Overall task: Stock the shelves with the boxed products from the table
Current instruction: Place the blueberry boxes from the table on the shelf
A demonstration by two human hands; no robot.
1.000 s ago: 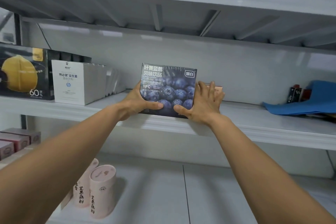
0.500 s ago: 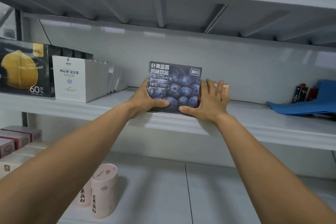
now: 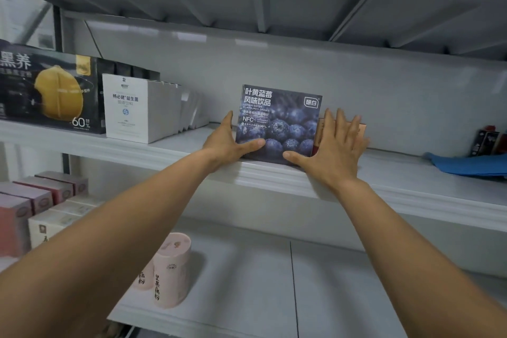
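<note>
The box (image 3: pixel 279 123) is standing upright at the front edge of the shelf (image 3: pixel 411 189). The left hand (image 3: pixel 225 143) is gripping its left side, thumb across the front. The right hand (image 3: pixel 334 151), fingers (image 3: pixel 343 123) spread straight, is touching its right side.

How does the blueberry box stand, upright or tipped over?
Upright. The blueberry box stands on its bottom edge on the shelf, printed front facing out.

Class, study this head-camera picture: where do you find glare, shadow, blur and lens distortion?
Head view: glare patches on the glossy back panel; head view: upper shelf underside shadowed; head view: middle shelf edge slants, wide-angle distortion; head view: blueberry drink box print sharp, black box small print smeared.
</note>
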